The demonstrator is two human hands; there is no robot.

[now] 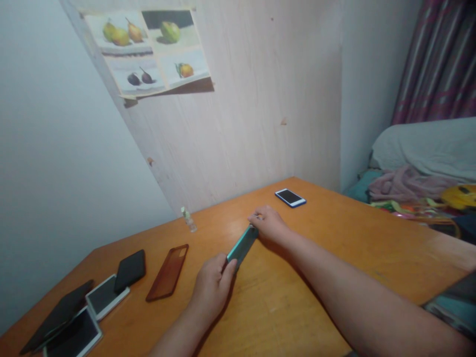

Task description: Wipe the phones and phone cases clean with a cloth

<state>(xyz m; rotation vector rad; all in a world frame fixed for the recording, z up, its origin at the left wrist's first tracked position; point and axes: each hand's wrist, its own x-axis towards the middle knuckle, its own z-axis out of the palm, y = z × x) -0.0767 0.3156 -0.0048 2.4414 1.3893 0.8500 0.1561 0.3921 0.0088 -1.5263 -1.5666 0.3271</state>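
My left hand point(215, 282) is closed around the near end of a smartphone point(243, 245) with a teal edge, its thumb along the side. The phone is tilted above the wooden table, its far end pointing away from me. At that far end my right hand point(267, 224) has its fingers pinched together, touching the phone's top. A small whitish bit shows between those fingers, too small to name. To the left of my left hand lies a translucent brown phone case point(169, 272). A small clear spray bottle point(188, 219) stands behind it.
On the orange wooden table point(275, 307), a white-fronted phone in a blue case point(290, 197) lies at the back right. At the left lie a black phone-sized thing point(130, 270), white-framed devices point(107, 297) and a dark folder-like cover point(61, 315). Walls border the table behind.
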